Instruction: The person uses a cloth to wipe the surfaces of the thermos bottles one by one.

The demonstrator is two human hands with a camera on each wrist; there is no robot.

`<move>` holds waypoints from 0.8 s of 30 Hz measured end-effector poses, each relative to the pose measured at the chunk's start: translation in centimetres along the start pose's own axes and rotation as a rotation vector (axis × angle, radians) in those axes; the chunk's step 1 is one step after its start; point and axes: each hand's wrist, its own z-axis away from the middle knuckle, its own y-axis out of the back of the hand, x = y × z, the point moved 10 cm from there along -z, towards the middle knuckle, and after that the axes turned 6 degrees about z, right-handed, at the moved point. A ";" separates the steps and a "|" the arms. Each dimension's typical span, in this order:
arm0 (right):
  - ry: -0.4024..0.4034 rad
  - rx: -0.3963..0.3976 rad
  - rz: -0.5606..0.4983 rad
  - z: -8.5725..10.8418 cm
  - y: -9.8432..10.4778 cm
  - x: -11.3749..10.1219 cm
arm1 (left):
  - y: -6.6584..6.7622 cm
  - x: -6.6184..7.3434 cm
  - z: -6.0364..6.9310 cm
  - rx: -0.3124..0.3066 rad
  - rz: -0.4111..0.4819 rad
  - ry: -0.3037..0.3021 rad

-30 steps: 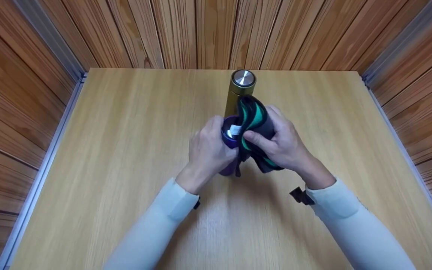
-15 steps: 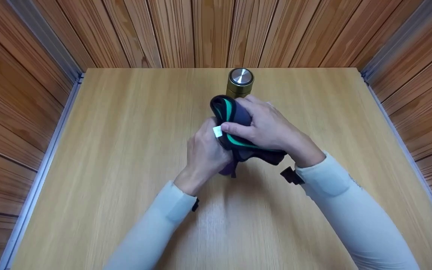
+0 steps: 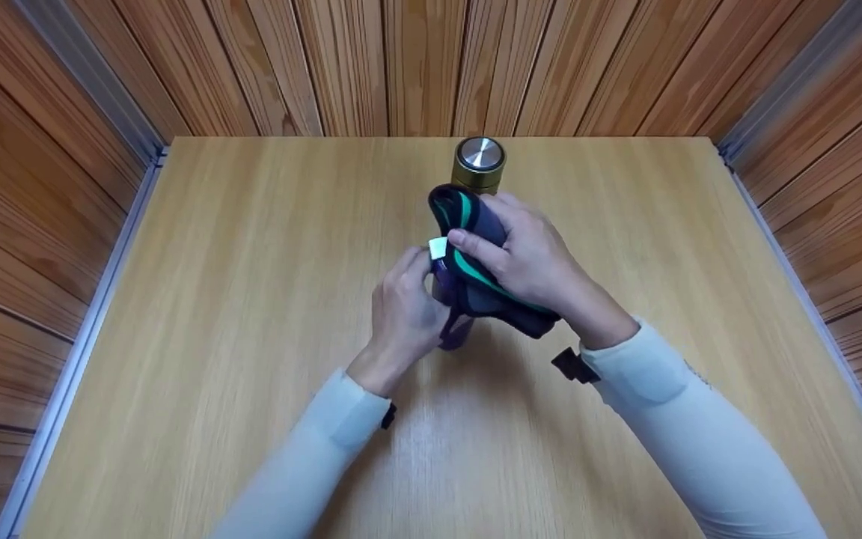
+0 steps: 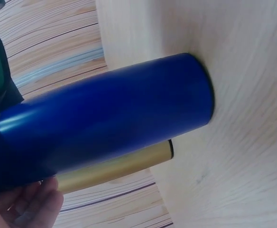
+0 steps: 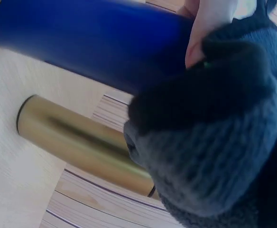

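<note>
Evidently the right hand (image 3: 532, 254) grips cloth (image 3: 497, 296), white label (image 3: 438, 248) illegible.

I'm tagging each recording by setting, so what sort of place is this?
Probably a purpose-built booth or workstation, though the wider room is out of view: a light wood-toned table, wood-plank walls on three sides, and grey metal strips along the table's side edges.

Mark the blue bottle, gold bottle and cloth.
Blue bottle (image 4: 112, 114): left wrist view, middle of its side.
Gold bottle (image 5: 85, 146): right wrist view, middle of its visible side.
Cloth (image 5: 212, 147): right wrist view, grey textured face below the dark band.
</note>
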 end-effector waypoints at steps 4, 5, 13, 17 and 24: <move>-0.041 0.132 -0.042 0.7 0.4 0.2 | -0.1 -0.1 0.2 -0.002 0.032 -0.014; -0.047 0.169 -0.050 1.0 0.5 0.3 | -0.1 -0.1 0.2 -0.005 0.037 -0.015; 0.070 0.298 0.089 3.3 0.6 -0.8 | -0.3 -0.2 0.3 -0.005 0.041 0.021; 0.215 0.197 0.279 3.6 0.1 -2.8 | -0.2 -0.3 0.2 0.009 0.028 0.013; 0.227 -0.045 0.426 1.3 -0.8 -4.1 | -0.1 -0.6 0.1 -0.001 0.017 0.015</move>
